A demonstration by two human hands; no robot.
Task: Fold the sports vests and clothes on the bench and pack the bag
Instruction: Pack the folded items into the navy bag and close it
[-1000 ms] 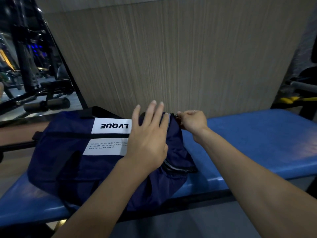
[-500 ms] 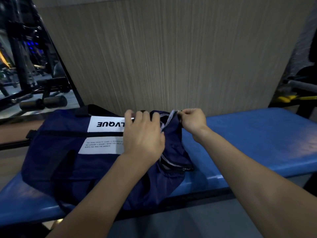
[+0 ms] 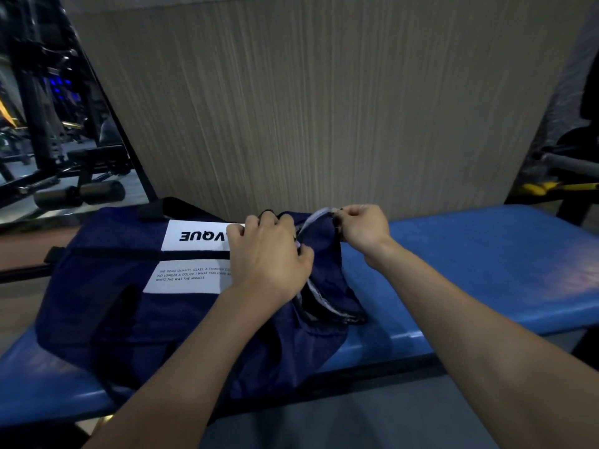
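A navy sports bag (image 3: 107, 296) with white printed labels lies on the blue padded bench (image 3: 486, 264). My left hand (image 3: 269, 254) grips the bag's fabric at its right end, fingers curled over the top edge. My right hand (image 3: 363, 226) pinches the zipper pull at the bag's far right corner, where the grey zipper tape (image 3: 316, 222) shows. The zipper opening gapes a little below my left hand. No vests or clothes are visible; the bag's inside is hidden.
A wood-grain wall panel (image 3: 324, 108) rises right behind the bench. Black gym machines and a padded roller (image 3: 81, 192) stand at the left. A yellow-and-black frame (image 3: 557, 186) sits at the far right. The right half of the bench is bare blue padding.
My left hand went from lying flat on the bag with spread fingers to curling and gripping the fabric. My right hand stays pinching the zipper pull at the corner.
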